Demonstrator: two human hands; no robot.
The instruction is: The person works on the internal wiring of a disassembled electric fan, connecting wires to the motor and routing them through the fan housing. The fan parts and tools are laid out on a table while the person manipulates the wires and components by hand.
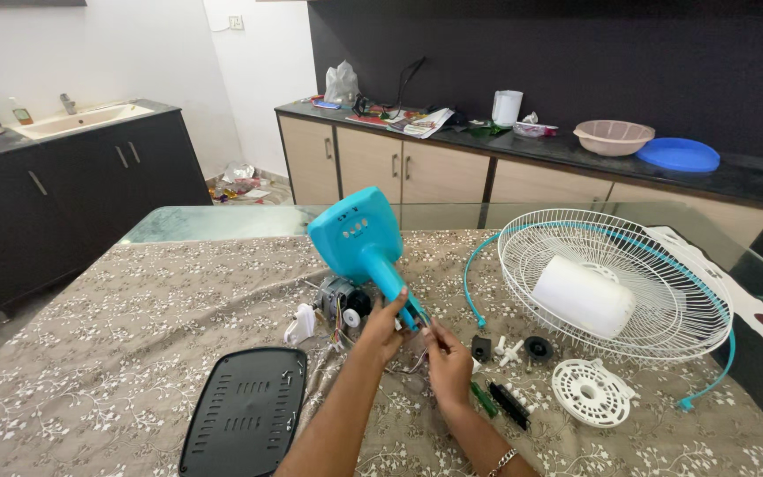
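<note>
Both my forearms reach in: left hand [385,325] clamps the rigid, light-looking turquoise fan neck [388,276], right hand [446,353] pinches its flimsy wires [417,360].

My kitchen-dining room in daylight

Far ahead of my hands a dark wall [576,53] backs beige cabinets [399,168] under a black counter [735,177]; off to my left, a sink [81,117] sits on black cupboards [64,194] against white walls [117,44].

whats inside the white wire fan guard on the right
A white rounded motor cover lies inside the upturned white wire fan guard, on its side over the centre. The patterned tablecloth shows through the wires. The guard's hub under the cover is mostly hidden.
</note>
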